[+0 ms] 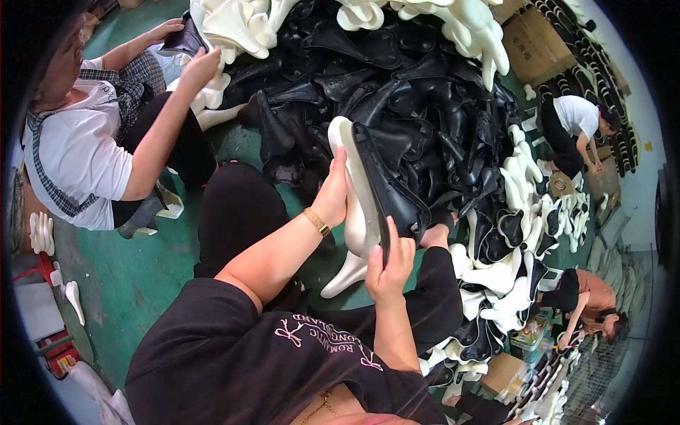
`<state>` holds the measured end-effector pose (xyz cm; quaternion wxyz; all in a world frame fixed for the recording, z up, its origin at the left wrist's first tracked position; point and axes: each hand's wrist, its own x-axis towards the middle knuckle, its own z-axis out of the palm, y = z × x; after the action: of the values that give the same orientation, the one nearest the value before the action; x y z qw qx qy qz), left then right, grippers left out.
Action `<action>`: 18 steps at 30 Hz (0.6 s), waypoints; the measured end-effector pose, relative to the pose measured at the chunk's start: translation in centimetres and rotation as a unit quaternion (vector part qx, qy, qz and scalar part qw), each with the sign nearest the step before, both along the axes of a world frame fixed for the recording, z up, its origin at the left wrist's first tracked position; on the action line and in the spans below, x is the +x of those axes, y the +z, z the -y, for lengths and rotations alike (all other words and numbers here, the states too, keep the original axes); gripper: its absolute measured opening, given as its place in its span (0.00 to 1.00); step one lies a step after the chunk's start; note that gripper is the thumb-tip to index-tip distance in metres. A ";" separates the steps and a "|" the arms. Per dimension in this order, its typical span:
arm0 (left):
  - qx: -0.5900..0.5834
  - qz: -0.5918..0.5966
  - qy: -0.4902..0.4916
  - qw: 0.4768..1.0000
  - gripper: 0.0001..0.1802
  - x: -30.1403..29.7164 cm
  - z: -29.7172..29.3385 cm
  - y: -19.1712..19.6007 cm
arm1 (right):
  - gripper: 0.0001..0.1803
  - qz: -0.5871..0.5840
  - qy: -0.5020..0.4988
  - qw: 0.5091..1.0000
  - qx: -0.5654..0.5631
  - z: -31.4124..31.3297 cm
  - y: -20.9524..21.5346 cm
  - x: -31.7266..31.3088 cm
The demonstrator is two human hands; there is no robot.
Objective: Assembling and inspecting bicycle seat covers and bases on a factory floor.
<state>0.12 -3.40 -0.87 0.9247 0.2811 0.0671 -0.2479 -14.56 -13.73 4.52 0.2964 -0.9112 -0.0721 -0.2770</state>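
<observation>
My left hand, with a gold band at its wrist, grips the edge of a white, saddle-shaped pad, its thumb pointing up. Against the pad stands a black saddle-shaped shell that looks like plastic. My right hand pinches the lower edge of this shell between thumb and fingers. Both pieces are tilted, their long sides side by side. The pad's lower end flares towards the floor. Some of my left fingers are hidden behind the pad.
A big heap of black shells lies ahead. White pads are piled behind it, and mixed pieces line the right. A co-worker sits close at left; two more people work at far right. A cardboard box stands at back right.
</observation>
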 end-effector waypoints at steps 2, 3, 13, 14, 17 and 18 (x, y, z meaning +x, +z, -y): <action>0.006 0.005 0.015 1.000 0.36 -0.3 0.4 0.8 | 0.25 -0.003 0.000 1.000 -0.014 -0.5 -0.3 0.0; 0.006 0.005 0.014 1.000 0.36 -0.4 0.4 0.9 | 0.25 -0.007 0.001 1.000 -0.028 -0.7 -0.4 0.0; -0.001 -0.022 -0.034 0.999 0.36 -1.3 -0.4 1.9 | 0.26 0.014 0.010 0.998 -0.056 -1.4 -0.3 0.8; -0.010 -0.021 -0.042 0.999 0.36 -1.4 -0.4 2.2 | 0.26 0.012 0.006 0.998 -0.056 -1.3 -0.3 0.8; -0.047 -0.030 -0.064 0.996 0.35 -1.5 0.0 2.6 | 0.26 0.005 0.003 0.998 -0.066 -1.0 -0.5 0.8; -0.047 -0.034 -0.070 0.996 0.32 -1.4 0.1 2.8 | 0.26 0.010 0.012 0.998 -0.069 -1.0 -0.5 0.9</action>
<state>-1.27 -3.55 1.90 0.9143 0.2327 0.0671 -0.3247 -13.68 -12.72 4.05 0.2357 -0.9257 -0.1048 -0.2767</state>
